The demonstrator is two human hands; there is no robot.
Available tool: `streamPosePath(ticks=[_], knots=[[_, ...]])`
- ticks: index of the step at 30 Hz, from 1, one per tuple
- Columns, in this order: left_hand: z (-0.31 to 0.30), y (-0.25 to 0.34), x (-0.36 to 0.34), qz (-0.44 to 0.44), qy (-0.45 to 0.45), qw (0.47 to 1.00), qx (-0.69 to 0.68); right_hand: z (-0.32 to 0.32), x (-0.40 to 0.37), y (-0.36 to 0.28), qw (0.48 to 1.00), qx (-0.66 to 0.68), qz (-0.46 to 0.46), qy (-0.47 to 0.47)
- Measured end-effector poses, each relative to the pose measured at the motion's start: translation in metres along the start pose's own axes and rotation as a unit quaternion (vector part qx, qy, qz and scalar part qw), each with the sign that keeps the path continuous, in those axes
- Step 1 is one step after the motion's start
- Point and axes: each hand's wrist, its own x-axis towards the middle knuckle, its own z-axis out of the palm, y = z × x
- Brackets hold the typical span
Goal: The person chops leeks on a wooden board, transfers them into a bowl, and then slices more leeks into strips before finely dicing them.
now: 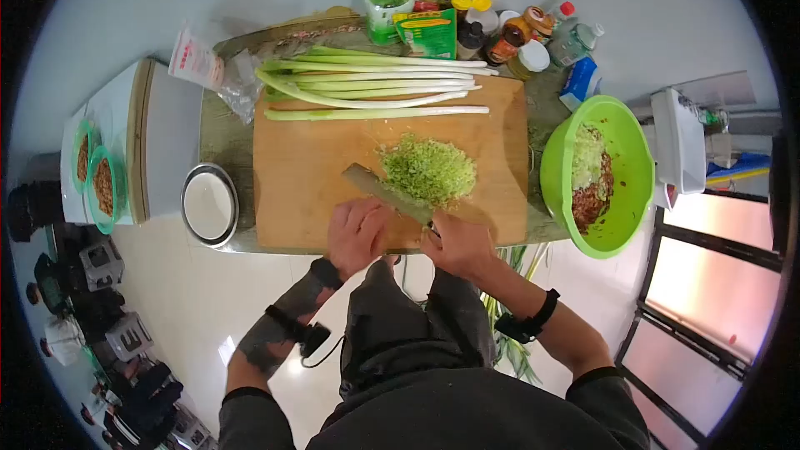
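Observation:
My right hand (460, 243) is wrapped round the handle of a wide knife (385, 189), whose blade points up and left across the wooden cutting board (308, 167). Against the near edge of a heap of finely chopped pale green scallion (427, 168) lies the blade. My left hand (358, 233) is by the board's near edge, left of the handle and just below the blade, its fingers bent together; whether it holds anything is hidden. Several long scallion stalks (375, 87) lie across the back of the board.
A green bowl (637, 192) with reddish mince and chopped scallion stands right. Left is a round white dish (208, 206). Bottles, jars and a green packet (427, 33) line the back. A plastic bag (242, 87) lies back left. Leaves (518, 354) lie on the floor; people appear far lower left.

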Motion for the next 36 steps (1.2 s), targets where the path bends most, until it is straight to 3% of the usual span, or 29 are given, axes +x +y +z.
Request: streamPosePath(ticks=[2, 3, 4, 8, 14, 17, 20, 23, 26, 29, 32, 35, 36], knots=[[-0.023, 0.031, 0.009, 0.042, -0.050, 0.997, -0.028, 0.012, -0.015, 0.001, 0.998, -0.029, -0.045, 0.020], [-0.041, 0.019, 0.053, 0.073, -0.065, 0.995, 0.034, 0.020, 0.025, 0.010, 0.989, -0.038, -0.101, 0.102], [-0.041, 0.042, 0.066, 0.079, -0.100, 0.991, 0.028, 0.032, 0.016, 0.013, 0.984, -0.058, -0.123, 0.119], [0.001, 0.050, 0.094, 0.091, -0.141, 0.986, 0.021, 0.014, 0.000, 0.033, 0.964, -0.138, -0.187, 0.132], [0.008, 0.030, 0.109, 0.048, -0.164, 0.985, 0.023, -0.015, -0.043, 0.093, 0.980, -0.111, -0.121, 0.111], [-0.008, 0.009, 0.112, 0.033, -0.167, 0.984, 0.050, -0.025, -0.070, 0.117, 0.978, -0.105, -0.099, 0.154], [-0.039, -0.007, 0.116, 0.034, -0.148, 0.985, 0.076, -0.028, -0.089, 0.124, 0.987, -0.058, -0.019, 0.152], [-0.021, -0.073, 0.114, 0.020, -0.040, 0.990, 0.131, -0.007, -0.091, 0.128, 0.973, -0.005, 0.026, 0.230], [-0.006, -0.107, 0.131, -0.024, 0.023, 0.988, 0.148, 0.014, -0.081, 0.130, 0.958, 0.028, 0.082, 0.272], [-0.011, -0.102, 0.143, -0.072, -0.042, 0.982, 0.172, 0.026, -0.068, 0.132, 0.955, 0.021, 0.130, 0.265], [-0.005, -0.108, 0.129, -0.119, 0.020, 0.973, 0.196, 0.041, -0.054, 0.136, 0.949, 0.014, 0.150, 0.275], [-0.025, -0.122, 0.105, -0.270, -0.059, 0.949, 0.153, 0.059, -0.040, 0.133, 0.956, 0.028, 0.159, 0.246], [-0.028, -0.131, 0.093, -0.284, -0.016, 0.945, 0.161, 0.067, -0.037, 0.128, 0.953, 0.030, 0.153, 0.258]])
